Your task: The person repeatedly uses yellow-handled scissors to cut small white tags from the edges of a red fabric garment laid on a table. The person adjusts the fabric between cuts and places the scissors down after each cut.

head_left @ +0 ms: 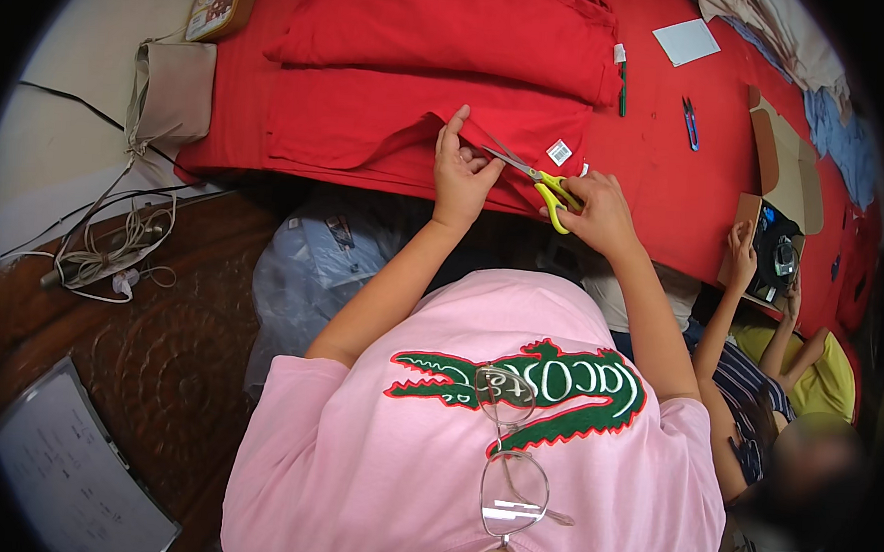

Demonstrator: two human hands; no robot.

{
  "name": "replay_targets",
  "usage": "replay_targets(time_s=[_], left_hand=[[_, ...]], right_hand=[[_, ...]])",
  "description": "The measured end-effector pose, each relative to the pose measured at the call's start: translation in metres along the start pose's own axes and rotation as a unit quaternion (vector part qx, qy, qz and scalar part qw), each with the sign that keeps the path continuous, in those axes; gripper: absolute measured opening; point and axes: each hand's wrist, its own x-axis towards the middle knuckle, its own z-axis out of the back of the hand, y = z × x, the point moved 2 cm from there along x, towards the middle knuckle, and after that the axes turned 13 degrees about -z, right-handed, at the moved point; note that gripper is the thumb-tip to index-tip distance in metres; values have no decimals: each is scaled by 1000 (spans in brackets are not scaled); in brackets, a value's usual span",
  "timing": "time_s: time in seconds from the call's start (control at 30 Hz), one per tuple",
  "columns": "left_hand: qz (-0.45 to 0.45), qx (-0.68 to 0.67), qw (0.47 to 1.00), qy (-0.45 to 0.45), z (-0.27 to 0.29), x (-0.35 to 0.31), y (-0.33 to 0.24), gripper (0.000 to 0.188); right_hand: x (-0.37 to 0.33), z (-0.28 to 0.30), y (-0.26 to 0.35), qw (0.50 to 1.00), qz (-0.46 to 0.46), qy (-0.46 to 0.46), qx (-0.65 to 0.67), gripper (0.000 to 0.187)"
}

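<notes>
My right hand (599,214) grips a pair of scissors (552,190) by the yellow-green handles. Their blades are spread and point left, toward my left hand's fingertips. Along the near table edge, my left hand (460,181) has its thumb and curled fingers together at the raised edge of a folded red cloth (355,114), with one finger pointing up. Exactly where the fingers pinch is hard to see. A white barcode sticker (559,152) lies on the cloth's right part, just above the scissors. More folded red cloth (453,30) is stacked behind it.
Blue thread snips (690,124), a green pen (624,87) and a white card (686,42) lie on the red-covered table (653,187). At right, another person's hands (742,255) hold an opened cardboard box (784,173). A beige pouch (172,92) and tangled cables (118,237) are at left.
</notes>
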Motion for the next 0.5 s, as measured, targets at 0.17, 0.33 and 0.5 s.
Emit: replay_targets(time_s=[0.17,0.33,0.5], left_hand=[[-7,14,999,28,-5,-5,-5,91],[-20,25,999,13,-6,-6,-4,92],[-17,10,1000,0,-8,-5,-4,92]], right_hand=[[3,-3,-2,1000,13,-7,12,39],[8,-2,0,1000,18,16,12,38],[8,-7,-8,1000,19,0,24,38]])
